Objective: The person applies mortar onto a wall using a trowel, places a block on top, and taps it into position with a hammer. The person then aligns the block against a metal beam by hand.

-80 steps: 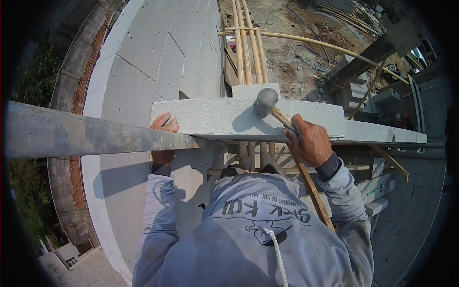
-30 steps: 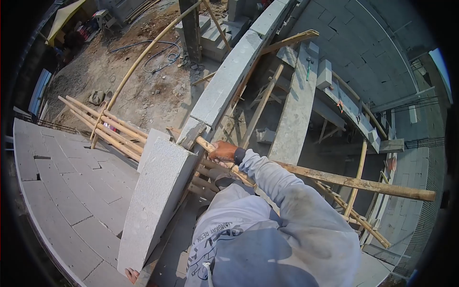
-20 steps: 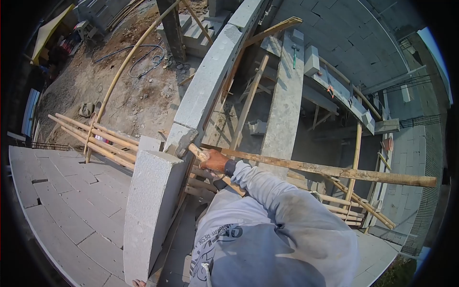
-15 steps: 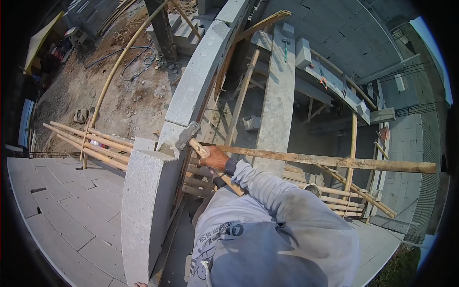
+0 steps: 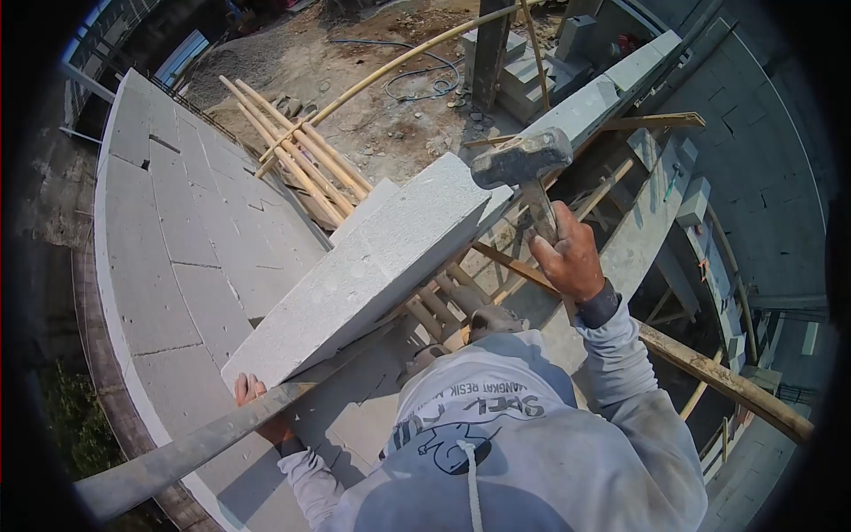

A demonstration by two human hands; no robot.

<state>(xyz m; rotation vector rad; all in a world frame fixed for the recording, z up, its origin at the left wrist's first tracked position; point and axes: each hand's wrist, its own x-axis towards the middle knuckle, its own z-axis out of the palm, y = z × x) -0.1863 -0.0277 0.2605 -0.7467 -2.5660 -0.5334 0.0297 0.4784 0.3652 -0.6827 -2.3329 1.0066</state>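
Observation:
My right hand (image 5: 574, 255) is closed around the wooden handle of a club hammer (image 5: 523, 160). The steel head is raised over the far end of a long, pale lightweight concrete block (image 5: 355, 266). This block lies tilted in view along the top of the wall. At its near end my left hand (image 5: 266, 408) has its fingers against the block, steadying it by the corner. A grey bar (image 5: 195, 452) passes in front of that hand and hides part of it.
Bamboo poles (image 5: 301, 155) stick out beyond the block. A wooden beam (image 5: 727, 381) crosses at right, near a scaffold plank (image 5: 651, 222). Block walls (image 5: 191, 266) stand at left and right. A blue hose (image 5: 434, 89) lies on the dirt below.
My view has swung to the left. The hammer has lifted from beside the block's far end and is now up in the air. More of my left hand shows at the near end.

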